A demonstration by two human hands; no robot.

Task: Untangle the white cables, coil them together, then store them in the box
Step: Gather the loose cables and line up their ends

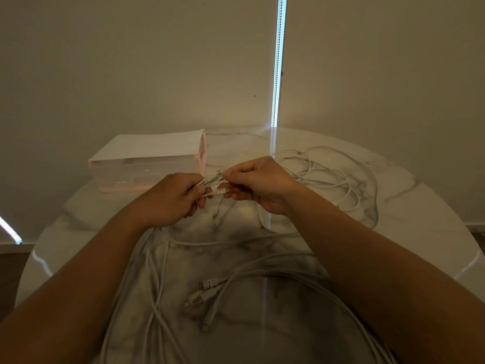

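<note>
Several white cables [325, 179] lie spread over a round marble table [409, 206]. Above the table's middle, my left hand [170, 200] grips a bunch of cable ends [214, 183]. My right hand [258, 183] pinches the same bunch from the right, so both hands meet at the plugs. A few loose plugs hang below the hands. More plug ends [204, 292] rest on the table near me, between my forearms. A translucent pink box [147, 169] with a white lid sits at the back left, just beyond my left hand.
A loose heap of white cable loops lies at the back right of the table. Long cable runs cross the near half of the table under my arms. A wall and a closed blind with a bright slit [278, 74] stand behind the table.
</note>
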